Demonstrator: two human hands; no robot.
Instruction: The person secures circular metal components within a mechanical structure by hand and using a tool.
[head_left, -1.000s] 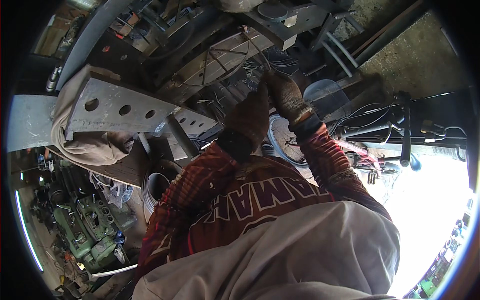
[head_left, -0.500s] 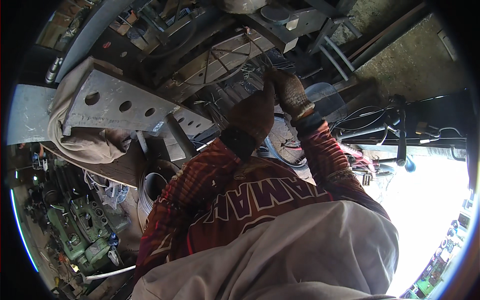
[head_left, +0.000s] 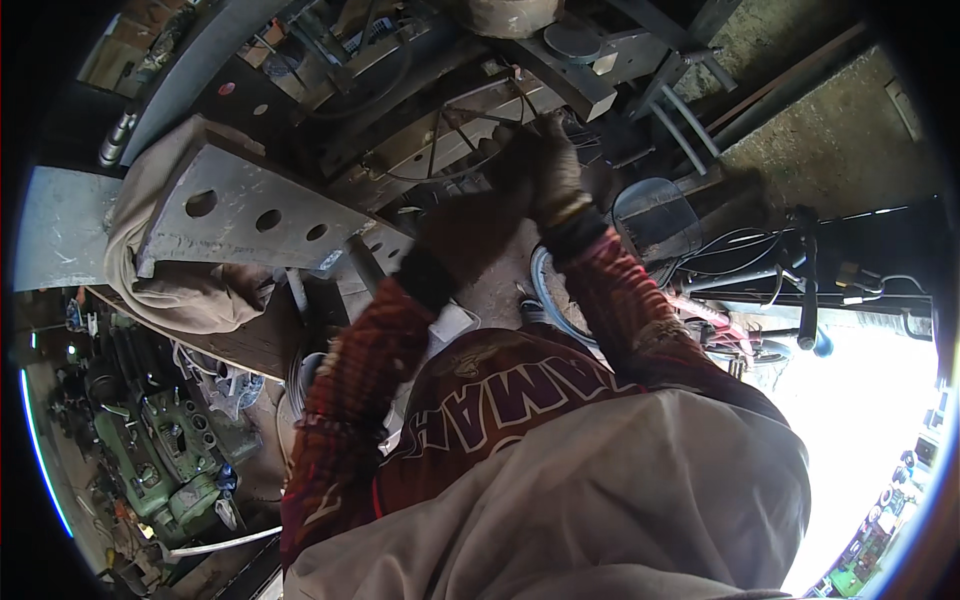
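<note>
My left hand (head_left: 475, 222), in a dark work glove, reaches up beside my right hand (head_left: 558, 178), gloved in a paler, dirty fabric. The two meet at the upper middle, fingers curled in close together. Shadow and the gloves hide whatever is between them. Right by the fingers is a thin metal rod frame (head_left: 433, 150) with a curved rim and several spokes, lying against a long steel beam (head_left: 400, 152). One thin rod runs down from the beam toward my fingers.
At left a steel plate with round holes (head_left: 240, 215) juts out, a beige cloth (head_left: 165, 285) draped around it. A clear round-edged sheet (head_left: 655, 215) and cables (head_left: 735, 255) are at right. A green machine (head_left: 165, 450) stands lower left; a grey stool-like disc (head_left: 572, 42) sits far ahead.
Both hands have shifted forward and slightly left, closer to the rod frame. My forearms have spread apart, showing more floor between them. The view has shifted slightly.
</note>
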